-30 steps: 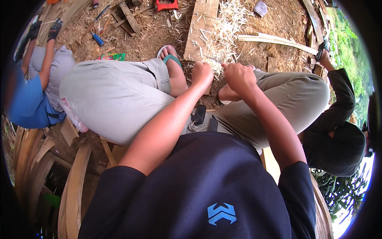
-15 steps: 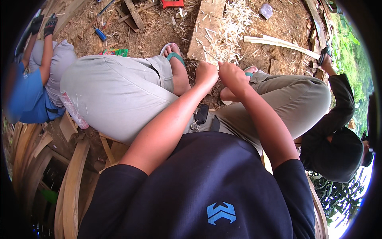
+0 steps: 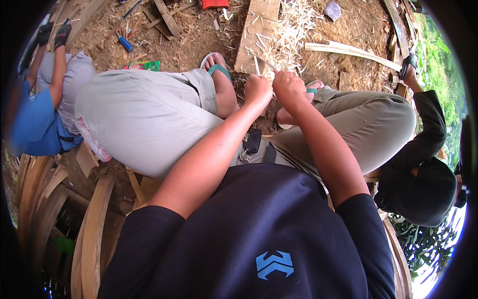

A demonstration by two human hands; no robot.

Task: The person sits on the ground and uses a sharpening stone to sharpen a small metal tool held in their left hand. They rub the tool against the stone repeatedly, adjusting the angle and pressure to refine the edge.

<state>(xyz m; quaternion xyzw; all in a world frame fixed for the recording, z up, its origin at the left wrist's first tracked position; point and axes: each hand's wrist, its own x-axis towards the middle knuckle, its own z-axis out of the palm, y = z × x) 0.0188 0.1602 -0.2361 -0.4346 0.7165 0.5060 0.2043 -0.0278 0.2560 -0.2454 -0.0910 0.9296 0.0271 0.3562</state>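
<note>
The right hand [image 3: 290,87] has come leftward since a second ago, so the gap between it and the left hand [image 3: 258,90] is nearly closed. At far left, a co-worker in blue [image 3: 37,119] is cut by the dark rim; what those gloved hands [image 3: 62,36] hold is hard to make out. A blue-handled tool [image 3: 124,43] lies on the ground [image 3: 184,47], then a green and red packet [image 3: 152,65], partly behind the person's leg [image 3: 134,109]. A red thing [image 3: 215,4] is cropped by the top edge. The left hand is clenched round a pale strip [image 3: 256,65] that sticks out ahead of it over the plank [image 3: 256,35]; the fingers are turned under, out of my sight. The right hand is curled tight on a thin blade [image 3: 267,63], slanting forward and left; its handle is hidden, and I can't tell whether blade and strip touch. Shavings [image 3: 296,40] heap beside the plank, left of a long pale piece of wood [image 3: 348,51]. At far right, a co-worker in black [image 3: 420,192] merges into the rim.
</note>
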